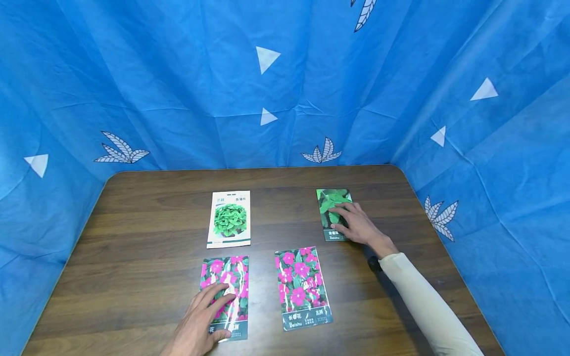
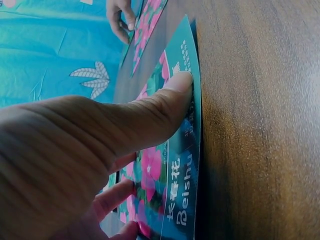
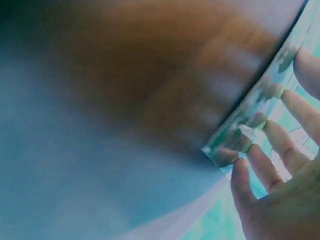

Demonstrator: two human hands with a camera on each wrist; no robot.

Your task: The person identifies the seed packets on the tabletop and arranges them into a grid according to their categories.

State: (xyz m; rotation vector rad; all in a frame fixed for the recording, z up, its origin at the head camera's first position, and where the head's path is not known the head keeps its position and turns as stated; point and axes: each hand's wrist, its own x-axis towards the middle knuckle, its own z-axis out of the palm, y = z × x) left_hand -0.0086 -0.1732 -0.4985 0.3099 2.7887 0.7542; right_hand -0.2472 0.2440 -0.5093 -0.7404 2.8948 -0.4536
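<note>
My left hand (image 1: 198, 316) rests on a seed packet with pink flowers (image 1: 242, 309) at the front of the table. In the left wrist view its thumb (image 2: 150, 112) lies across the packet's dark green label (image 2: 182, 200), and the other fingers reach over the flowers. Further back on the right, my right hand (image 1: 358, 227) touches a green seed packet (image 1: 327, 198) with its fingertips. The hand covers part of that packet's right side. In the right wrist view, spread fingertips (image 3: 272, 127) press on the glossy packet (image 3: 225, 155).
A second pink-flower seed packet (image 1: 303, 287) lies slightly tilted between the hands. Behind the left hand is a white packet picturing leafy greens (image 1: 229, 242). All lie on a brown wooden table (image 1: 133, 247), with blue curtain (image 1: 178, 74) behind and at both sides.
</note>
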